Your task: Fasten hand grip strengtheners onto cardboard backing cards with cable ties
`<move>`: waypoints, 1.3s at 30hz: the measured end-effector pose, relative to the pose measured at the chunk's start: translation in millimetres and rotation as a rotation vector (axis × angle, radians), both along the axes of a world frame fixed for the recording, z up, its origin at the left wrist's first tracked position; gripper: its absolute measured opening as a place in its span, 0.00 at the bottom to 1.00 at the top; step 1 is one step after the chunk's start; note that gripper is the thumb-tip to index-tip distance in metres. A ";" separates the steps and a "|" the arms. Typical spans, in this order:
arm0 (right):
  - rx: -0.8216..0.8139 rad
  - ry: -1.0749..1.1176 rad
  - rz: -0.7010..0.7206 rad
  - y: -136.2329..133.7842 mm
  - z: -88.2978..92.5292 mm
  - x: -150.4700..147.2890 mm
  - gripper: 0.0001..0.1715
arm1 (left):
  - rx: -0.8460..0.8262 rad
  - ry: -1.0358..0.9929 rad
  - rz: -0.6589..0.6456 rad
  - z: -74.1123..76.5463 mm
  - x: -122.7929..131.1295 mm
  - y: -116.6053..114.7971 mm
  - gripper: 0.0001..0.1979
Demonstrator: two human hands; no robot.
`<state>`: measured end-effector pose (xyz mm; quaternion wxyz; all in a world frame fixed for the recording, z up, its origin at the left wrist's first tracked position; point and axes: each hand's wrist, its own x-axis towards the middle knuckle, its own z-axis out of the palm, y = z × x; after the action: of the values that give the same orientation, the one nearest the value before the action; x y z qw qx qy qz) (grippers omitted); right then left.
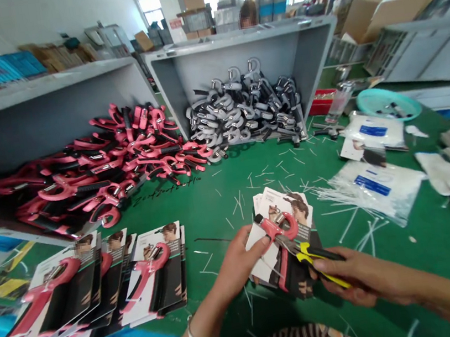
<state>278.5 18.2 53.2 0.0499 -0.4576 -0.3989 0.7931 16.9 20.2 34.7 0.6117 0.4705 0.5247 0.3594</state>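
A: Two hands busy?
B: Yep. Left hand (pixel 238 261) grip holds the carded pink exerciser (pixel 278 233) over the near-middle table (pixel 213 203); right hand (pixel 357 278) grip wraps yellow cutters (pixel 312 254), tips at it.

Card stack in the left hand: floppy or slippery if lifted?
The card stack probably flexes slightly, being thin printed card. Sheets may slide apart: their edges already sit fanned. The pink hand exerciser on top likely adds weight.

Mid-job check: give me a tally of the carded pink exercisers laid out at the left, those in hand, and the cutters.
Carded pink exercisers laid out at left: 3 showing
Carded pink exerciser in the left hand: 1
Yellow-handled cutters in the right hand: 1
Total: 5
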 end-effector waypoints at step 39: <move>-0.016 0.139 0.067 5.7 11.4 -2.2 0.23 | 0.112 -0.261 0.268 11.6 1.1 -8.2 0.26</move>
<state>276.3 24.0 64.6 0.0470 -0.3880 -0.4031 0.8275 18.0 12.0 46.3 0.5941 0.3792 0.4782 0.5240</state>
